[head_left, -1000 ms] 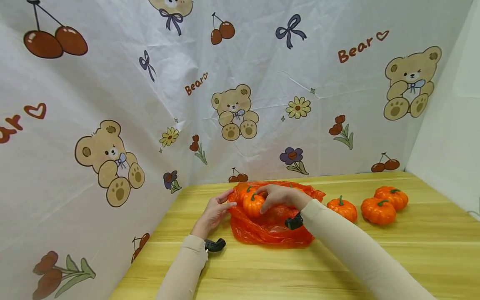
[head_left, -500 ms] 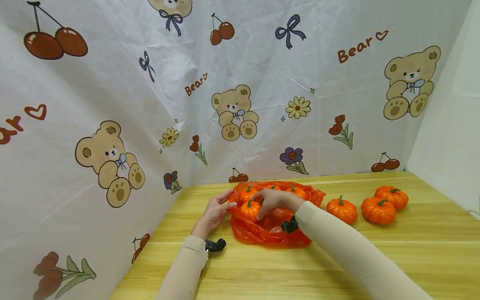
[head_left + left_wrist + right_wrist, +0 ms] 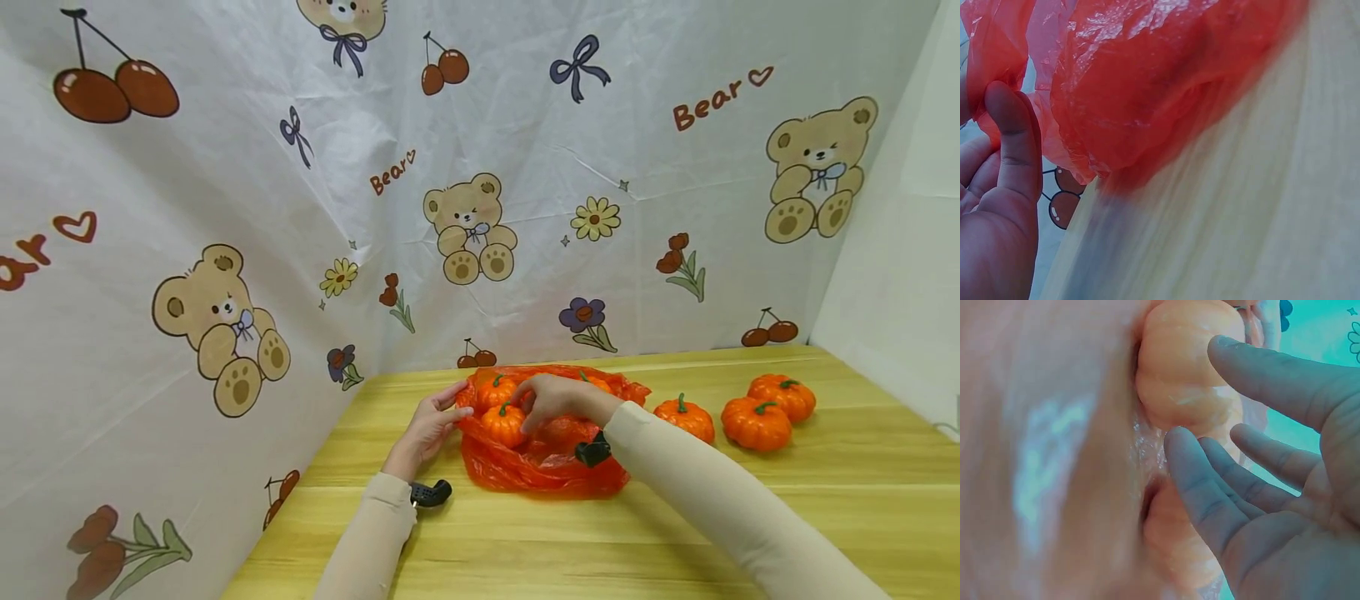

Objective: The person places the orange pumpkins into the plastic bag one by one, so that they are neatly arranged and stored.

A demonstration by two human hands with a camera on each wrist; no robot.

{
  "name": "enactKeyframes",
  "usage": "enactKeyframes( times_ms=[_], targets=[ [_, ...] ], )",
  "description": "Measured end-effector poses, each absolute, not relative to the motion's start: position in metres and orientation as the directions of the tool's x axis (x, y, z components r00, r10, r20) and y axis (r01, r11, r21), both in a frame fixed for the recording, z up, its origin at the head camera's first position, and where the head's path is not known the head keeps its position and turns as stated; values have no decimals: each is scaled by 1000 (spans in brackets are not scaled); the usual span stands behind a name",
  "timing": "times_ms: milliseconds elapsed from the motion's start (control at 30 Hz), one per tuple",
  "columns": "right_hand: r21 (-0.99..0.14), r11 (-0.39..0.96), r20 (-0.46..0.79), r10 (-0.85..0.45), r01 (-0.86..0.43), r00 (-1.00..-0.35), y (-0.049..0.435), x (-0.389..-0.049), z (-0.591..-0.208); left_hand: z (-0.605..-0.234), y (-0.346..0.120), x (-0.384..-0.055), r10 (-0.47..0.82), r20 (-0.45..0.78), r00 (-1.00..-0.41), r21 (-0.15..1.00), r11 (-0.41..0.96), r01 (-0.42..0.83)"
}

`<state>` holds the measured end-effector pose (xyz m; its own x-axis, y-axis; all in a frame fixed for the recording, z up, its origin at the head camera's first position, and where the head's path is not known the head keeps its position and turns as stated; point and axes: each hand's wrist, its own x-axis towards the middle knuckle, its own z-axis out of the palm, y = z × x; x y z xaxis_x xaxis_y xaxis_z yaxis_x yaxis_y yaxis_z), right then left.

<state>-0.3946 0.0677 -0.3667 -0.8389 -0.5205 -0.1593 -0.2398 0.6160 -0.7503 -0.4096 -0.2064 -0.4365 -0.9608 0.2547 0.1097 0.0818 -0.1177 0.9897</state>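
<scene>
A thin red plastic bag (image 3: pixel 517 479) lies mouth-up on the table with several small orange pumpkins inside. My left hand (image 3: pixel 431 427) pinches the bag's left rim between thumb and fingers; the left wrist view shows the film (image 3: pixel 1141 94) caught at the thumb tip. At the bag's left front sits one green-stemmed pumpkin (image 3: pixel 502 427), with another pumpkin (image 3: pixel 491 392) behind it. Over the bag's mouth is my right hand (image 3: pixel 553 397), just right of the front pumpkin. In the right wrist view its fingers are spread and hold nothing, close to two pumpkins (image 3: pixel 1179 369).
To the right of the bag a loose pumpkin (image 3: pixel 684 419) sits on the wooden table (image 3: pixel 570 550), partly behind the right sleeve (image 3: pixel 697 483). Farther right, two more pumpkins (image 3: pixel 756 423) touch each other. A printed bear cloth (image 3: pixel 525 317) hangs behind.
My right hand has lowered a pumpkin into the left front of the bag, let go of it and drawn slightly up and right. The left hand stays at the rim.
</scene>
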Motion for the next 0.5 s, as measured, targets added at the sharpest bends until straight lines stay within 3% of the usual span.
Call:
enactKeyframes(
  times_ms=[267,500],
  targets=[
    [-799,542,-122,-571,-261,-812,81,-392,-360,-435,-207,-409,244,99,-965,989,-127,69],
    [-772,540,-65,-592,-336,-803,99,-387,-353,-434,-207,-408,263,98,-960,990,-124,68]
  ],
)
